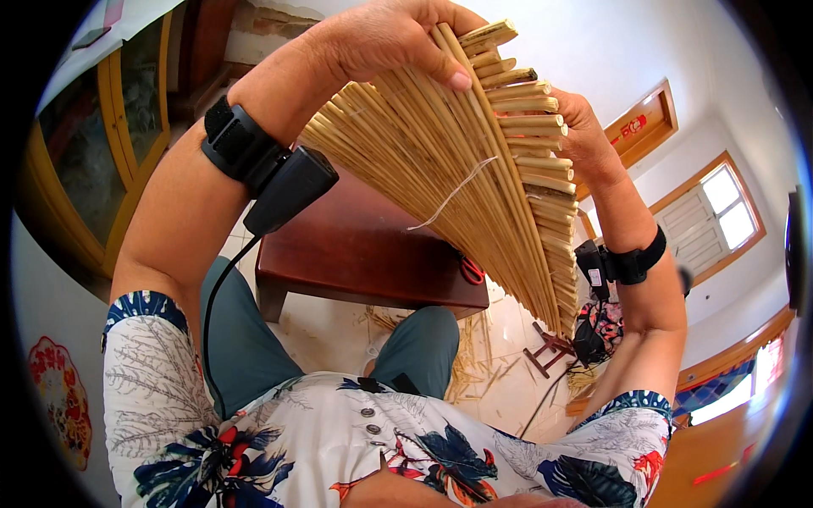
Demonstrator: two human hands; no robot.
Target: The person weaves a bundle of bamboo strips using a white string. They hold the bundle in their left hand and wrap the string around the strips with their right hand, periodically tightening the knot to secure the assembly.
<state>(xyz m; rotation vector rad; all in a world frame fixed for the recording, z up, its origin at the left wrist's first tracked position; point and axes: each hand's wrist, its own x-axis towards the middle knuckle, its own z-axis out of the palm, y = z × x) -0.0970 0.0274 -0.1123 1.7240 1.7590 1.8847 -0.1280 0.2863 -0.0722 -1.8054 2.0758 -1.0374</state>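
Observation:
A mat of pale yellow plant stalks (423, 161), laid side by side, is held up tilted in front of me. Along its right edge, cut stalk ends of a second layer stick out crosswise at uneven lengths. A loose white thread (453, 193) trails over its face. My left hand (411, 42) grips the top edge, thumb pressed on the face and the other fingers mostly hidden. At the right edge, my right hand (580, 131) is closed on the mat behind the stalk ends, which hide most of its fingers.
Below the mat stands a dark red wooden table (339, 245), with red-handled scissors (472, 270) near its edge. Stalk scraps (487, 364) litter the tiled floor. A small wooden stand (546, 349) is at the right. A glass-doored cabinet (106, 127) stands at the left.

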